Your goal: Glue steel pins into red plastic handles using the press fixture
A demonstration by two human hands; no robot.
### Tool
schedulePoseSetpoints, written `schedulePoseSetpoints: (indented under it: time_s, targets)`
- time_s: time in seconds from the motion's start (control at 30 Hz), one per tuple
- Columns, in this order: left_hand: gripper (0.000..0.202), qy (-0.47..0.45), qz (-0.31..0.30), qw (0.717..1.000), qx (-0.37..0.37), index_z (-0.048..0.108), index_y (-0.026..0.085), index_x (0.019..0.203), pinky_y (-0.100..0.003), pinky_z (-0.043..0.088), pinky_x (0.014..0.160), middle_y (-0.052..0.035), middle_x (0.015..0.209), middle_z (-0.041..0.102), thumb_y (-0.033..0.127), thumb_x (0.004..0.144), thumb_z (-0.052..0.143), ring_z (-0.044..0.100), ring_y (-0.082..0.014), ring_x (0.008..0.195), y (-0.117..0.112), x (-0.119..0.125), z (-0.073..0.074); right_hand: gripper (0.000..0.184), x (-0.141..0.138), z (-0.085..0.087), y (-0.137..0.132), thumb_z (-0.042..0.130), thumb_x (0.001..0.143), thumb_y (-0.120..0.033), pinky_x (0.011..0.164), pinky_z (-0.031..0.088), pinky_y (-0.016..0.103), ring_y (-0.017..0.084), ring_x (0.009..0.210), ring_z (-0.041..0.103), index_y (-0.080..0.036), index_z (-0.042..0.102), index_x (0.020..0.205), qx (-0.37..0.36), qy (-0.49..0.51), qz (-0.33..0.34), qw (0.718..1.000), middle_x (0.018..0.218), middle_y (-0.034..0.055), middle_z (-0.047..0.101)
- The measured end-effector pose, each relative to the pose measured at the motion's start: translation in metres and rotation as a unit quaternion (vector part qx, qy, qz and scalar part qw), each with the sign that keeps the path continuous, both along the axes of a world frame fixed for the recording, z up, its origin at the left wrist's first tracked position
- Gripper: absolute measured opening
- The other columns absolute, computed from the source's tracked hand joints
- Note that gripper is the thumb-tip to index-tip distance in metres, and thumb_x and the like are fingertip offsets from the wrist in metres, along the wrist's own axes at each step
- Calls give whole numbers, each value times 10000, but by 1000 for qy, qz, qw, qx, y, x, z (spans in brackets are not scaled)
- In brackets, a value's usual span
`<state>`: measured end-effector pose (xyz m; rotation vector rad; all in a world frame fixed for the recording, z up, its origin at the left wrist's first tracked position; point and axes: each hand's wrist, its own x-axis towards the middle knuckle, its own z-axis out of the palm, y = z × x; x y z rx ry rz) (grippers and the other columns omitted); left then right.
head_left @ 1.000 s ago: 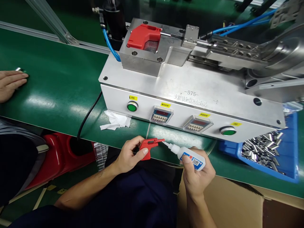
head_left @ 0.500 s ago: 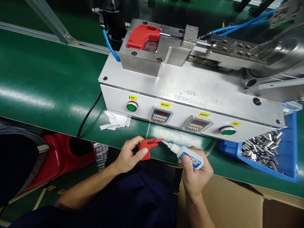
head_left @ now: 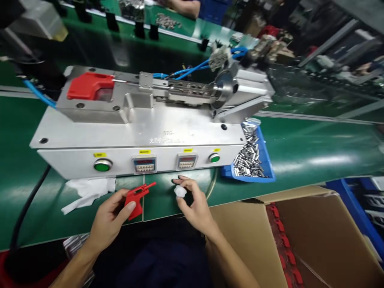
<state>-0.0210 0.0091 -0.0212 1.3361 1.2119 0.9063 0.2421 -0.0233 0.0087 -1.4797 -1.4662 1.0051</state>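
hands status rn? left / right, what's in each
Left hand: closed on the red plastic part, held over the green belt.
Right hand: fingers pinching a small white object; what it is cannot be told.

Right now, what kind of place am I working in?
Most likely a factory assembly line: a green conveyor belt, a metal press machine with push buttons, and a blue tray of metal pins beside it.

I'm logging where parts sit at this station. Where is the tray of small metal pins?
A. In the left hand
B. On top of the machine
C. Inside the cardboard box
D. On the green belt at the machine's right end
D: the blue tray of metal pins sits on the green belt beside the right end of the machine.
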Motion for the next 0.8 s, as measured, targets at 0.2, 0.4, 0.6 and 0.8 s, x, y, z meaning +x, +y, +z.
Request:
schedulePoseSetpoints:
  time_s: [0.2, 0.4, 0.6, 0.8]
  targets:
    - [384, 18, -30, 997, -64, 749, 164, 920, -201, 562, 587, -34, 779, 703, 547, 896, 769, 644, -157, 643, 0, -16, -23, 248, 9, -5, -3, 590, 949, -141, 1098, 555, 466, 272, 1257, 663, -265, 574, 1163, 103, -131, -4, 986, 1217, 92, 722]
    - [501, -13, 36, 994, -105, 774, 147, 955, -209, 590, 620, -67, 841, 732, 622, 804, 831, 668, -180, 703, -5, -19, -34, 384, 44, 30, -16, 680, 980, -244, 1006, 621, 407, 268, 1168, 723, -262, 639, 1361, 123, -161, 51, 978, 1263, 108, 739]
    - [466, 18, -18, 995, -93, 781, 165, 945, -203, 573, 609, -54, 800, 718, 626, 878, 762, 647, -166, 670, -2, -13, -23, 172, 144, 71, 15, 603, 999, -286, 844, 599, 345, 226, 929, 730, -207, 744, 1058, 88, -278, -178, 940, 1027, 91, 775]
    - [429, 20, -19, 997, -72, 770, 172, 951, -227, 591, 635, -53, 825, 725, 597, 899, 744, 670, -182, 699, -2, -11, -25, 120, 197, 49, 80, 678, 757, -130, 732, 492, 291, 218, 759, 678, -186, 757, 828, -92, -352, -98, 926, 785, 70, 748]
